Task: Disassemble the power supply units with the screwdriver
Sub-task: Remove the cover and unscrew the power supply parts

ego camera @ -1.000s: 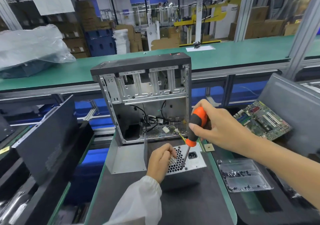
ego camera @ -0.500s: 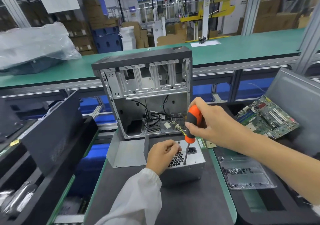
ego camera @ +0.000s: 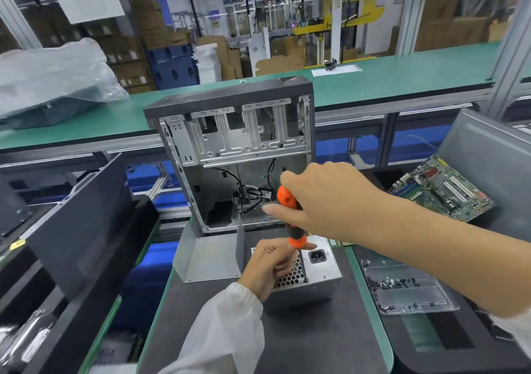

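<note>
Now upright: orange-and-black-handled screwdriver (ego camera: pixel 290 215), formerly tilted, right hand (ego camera: pixel 324 201) curled round it, tip seated near the silver metal power supply box's (ego camera: pixel 321 276) edge. Left hand (ego camera: pixel 273 264), fingers curled, steadies the shaft. Unscrewing likely underway.

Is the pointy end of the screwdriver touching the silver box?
Touching. In the head view the screwdriver, gripped by the right hand, stands with its tip planted on the silver box, beside the honeycomb grille.
</note>
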Demonstrator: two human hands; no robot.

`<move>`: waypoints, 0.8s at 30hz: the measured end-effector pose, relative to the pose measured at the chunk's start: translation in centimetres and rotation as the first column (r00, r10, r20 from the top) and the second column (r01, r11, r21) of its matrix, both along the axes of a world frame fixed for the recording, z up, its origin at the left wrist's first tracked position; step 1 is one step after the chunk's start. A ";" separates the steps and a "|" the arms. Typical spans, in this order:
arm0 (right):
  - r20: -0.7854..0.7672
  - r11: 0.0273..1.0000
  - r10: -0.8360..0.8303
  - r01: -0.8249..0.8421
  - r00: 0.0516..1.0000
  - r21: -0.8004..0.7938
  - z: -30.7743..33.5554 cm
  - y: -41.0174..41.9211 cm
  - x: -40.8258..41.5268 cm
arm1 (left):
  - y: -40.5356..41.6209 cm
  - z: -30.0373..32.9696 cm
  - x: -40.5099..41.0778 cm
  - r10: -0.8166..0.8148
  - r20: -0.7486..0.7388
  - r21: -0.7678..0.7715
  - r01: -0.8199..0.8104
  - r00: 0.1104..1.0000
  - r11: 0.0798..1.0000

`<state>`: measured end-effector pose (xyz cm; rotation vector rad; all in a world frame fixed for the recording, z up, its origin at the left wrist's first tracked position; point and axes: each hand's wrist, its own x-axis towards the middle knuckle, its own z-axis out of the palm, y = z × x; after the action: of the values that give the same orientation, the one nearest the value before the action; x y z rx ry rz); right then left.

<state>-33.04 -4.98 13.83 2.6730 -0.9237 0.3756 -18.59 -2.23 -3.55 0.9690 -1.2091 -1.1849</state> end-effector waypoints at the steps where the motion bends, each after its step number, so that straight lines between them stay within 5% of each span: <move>1: -0.017 1.000 -0.007 0.006 1.000 -0.026 0.0 0.1 0.3 | 0.1 -0.1 0.1 -0.016 -0.022 -0.007 0.016 1.000 1.000; 8: -0.103 0.994 -0.032 0.020 0.994 -0.107 0.2 0.9 0.5 | 0.3 -0.3 -0.8 -0.065 0.345 0.007 0.066 0.936 0.998; 15: -0.141 0.997 -0.042 0.051 0.989 0.059 0.9 -0.2 0.6 | -0.4 0.0 0.2 0.043 0.198 0.006 -0.045 0.979 0.999; 20: -0.150 0.906 0.186 -0.110 0.971 0.410 1.7 -1.3 -0.4 | -0.9 -0.3 0.5 0.010 0.185 0.007 -0.012 0.983 1.000; 24: -0.257 0.880 0.247 -0.105 0.934 0.462 3.1 -2.2 -0.5 | -1.1 -0.4 0.7 -0.009 0.156 0.009 0.007 0.988 1.000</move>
<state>-33.50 -7.19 16.97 3.1151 -0.7339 -0.2551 -17.86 -3.32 -3.99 1.0804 -1.3329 -1.1380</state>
